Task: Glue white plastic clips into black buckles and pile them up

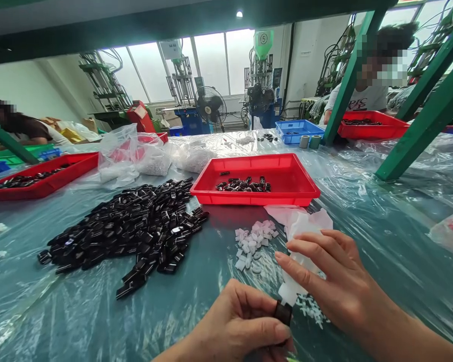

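Observation:
My left hand [245, 322] is closed, pinching a small black plastic part [283, 312] between thumb and fingers. A white piece [288, 292] shows at the part's upper end; whether the two are joined I cannot tell. Beside it, my right hand [335, 271] is open, its fingers stretched out over a crumpled white bag or sheet [313, 221]. Small white pieces [254, 241] lie in a loose heap left of that hand. Thin pale branching bits [311, 309] sit under it, partly hidden. A big pile of black plastic parts [136, 226] spreads to the left.
A red tray [256, 196] holding several black parts stands ahead, another red tray [60, 183] at far left. Clear bags [151, 156] lie behind the pile. Green posts [419, 115] rise at right; a person [362, 98] sits beyond. Plastic film covers the table [98, 322].

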Demonstrator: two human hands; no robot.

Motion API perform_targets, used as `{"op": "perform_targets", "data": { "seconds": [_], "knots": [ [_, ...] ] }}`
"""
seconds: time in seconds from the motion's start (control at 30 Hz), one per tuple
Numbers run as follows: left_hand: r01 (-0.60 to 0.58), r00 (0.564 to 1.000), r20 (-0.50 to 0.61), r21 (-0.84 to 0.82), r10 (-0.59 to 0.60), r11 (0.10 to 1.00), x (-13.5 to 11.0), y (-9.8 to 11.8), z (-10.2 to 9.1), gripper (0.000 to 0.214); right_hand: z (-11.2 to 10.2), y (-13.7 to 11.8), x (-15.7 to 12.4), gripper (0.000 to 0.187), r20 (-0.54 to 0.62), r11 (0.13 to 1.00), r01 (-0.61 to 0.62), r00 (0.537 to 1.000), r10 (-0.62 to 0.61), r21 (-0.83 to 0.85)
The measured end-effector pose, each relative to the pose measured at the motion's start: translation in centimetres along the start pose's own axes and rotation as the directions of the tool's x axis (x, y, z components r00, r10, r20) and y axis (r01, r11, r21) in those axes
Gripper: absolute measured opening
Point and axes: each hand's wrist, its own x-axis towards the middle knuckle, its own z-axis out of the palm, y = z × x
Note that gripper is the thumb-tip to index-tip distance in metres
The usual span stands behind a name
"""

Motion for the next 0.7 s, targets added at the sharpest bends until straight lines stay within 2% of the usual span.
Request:
{"op": "perform_targets", "data": {
  "seconds": [0.23, 0.5, 0.7],
  "knots": [
    [0.045, 0.999, 0.011, 0.022, -0.045, 0.999, -0.04, 0.03, -0.24, 0.024, -0.16, -0.13, 0.11, 0.034, -0.018, 0.999, 0.032, 0.999, -0.032, -0.015],
    [0.051, 0.999, 0.018, 0.001, -0.051, 0.999, -0.19, 0.00, -0.28, 0.026, -0.49, 0.16, 0.12, 0.029, 0.005, 0.998, 0.021, 1.000, -0.022, 0.058],
    [0.054, 0.998, 0.022, -0.011, -0.054, 0.998, -0.34, 0.43, -0.11, 0.027, -0.54, 0.31, 0.04, 0.032, -0.009, 0.998, 0.036, 0.999, -0.036, 0.042]
  ]
}}
